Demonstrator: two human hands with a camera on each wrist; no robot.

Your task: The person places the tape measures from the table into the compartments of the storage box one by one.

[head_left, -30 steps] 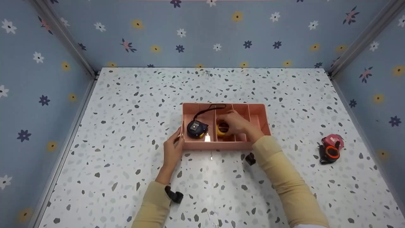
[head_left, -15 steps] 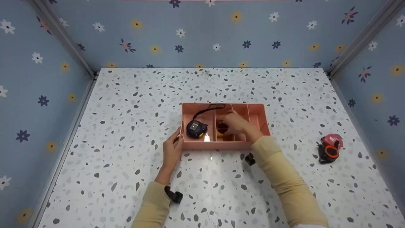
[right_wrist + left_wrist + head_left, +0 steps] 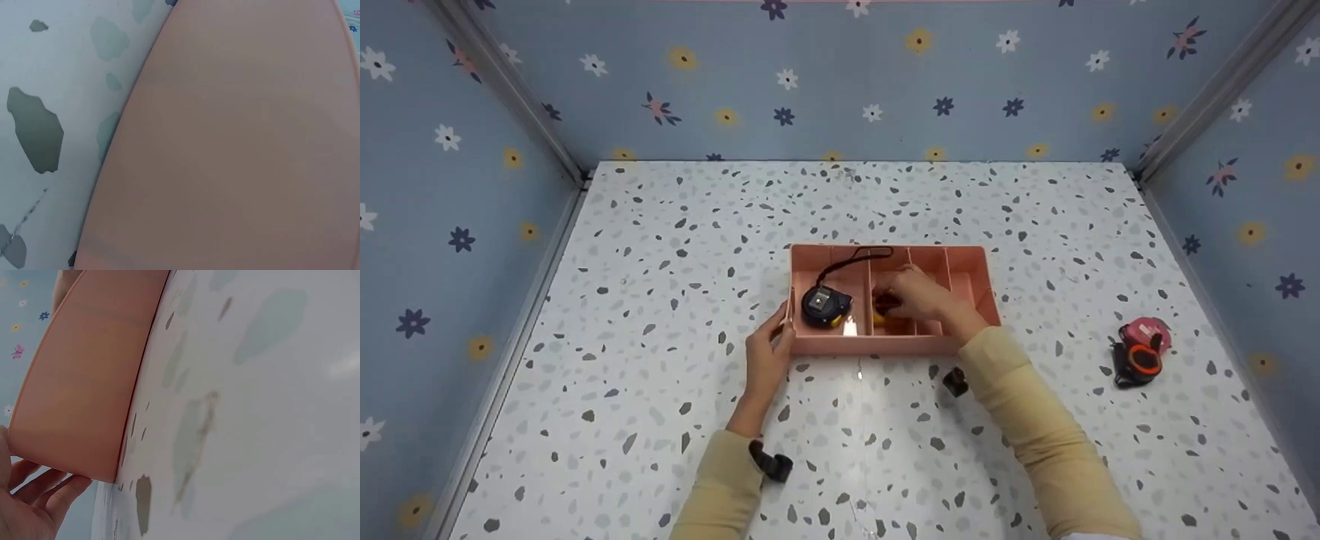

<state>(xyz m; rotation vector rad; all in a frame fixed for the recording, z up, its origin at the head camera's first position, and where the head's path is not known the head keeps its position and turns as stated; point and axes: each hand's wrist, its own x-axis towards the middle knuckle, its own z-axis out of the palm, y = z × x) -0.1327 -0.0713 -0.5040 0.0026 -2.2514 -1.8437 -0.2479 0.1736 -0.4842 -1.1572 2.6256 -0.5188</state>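
Note:
A pink divided box (image 3: pixel 840 346) stands on the speckled table. My left hand (image 3: pixel 767 358) holds its left end; in the left wrist view fingers (image 3: pixel 63 499) press on the end wall, with the thumb near the rim. A black tape measure (image 3: pixel 826 306) lies in the wide left compartment, its wrist strap (image 3: pixel 847 261) reaching over the divider. My right hand (image 3: pixel 919 294) reaches into the compartment beside it and grips a yellow-and-black tape measure (image 3: pixel 886 302), partly hidden by the fingers. Only the box's front wall (image 3: pixel 225 140) fills the right wrist view.
On the right of the table, a pink tape measure (image 3: pixel 1145 333) lies against a black-and-orange tape measure (image 3: pixel 1138 365). Flower-patterned walls (image 3: pixel 840 82) enclose the back and sides. Black wrist cameras (image 3: pixel 771 461) sit at both cuffs.
My right hand has shifted slightly over the yellow-and-black tape measure, covering more of it. The left hand, the box and the other tape measures stay put.

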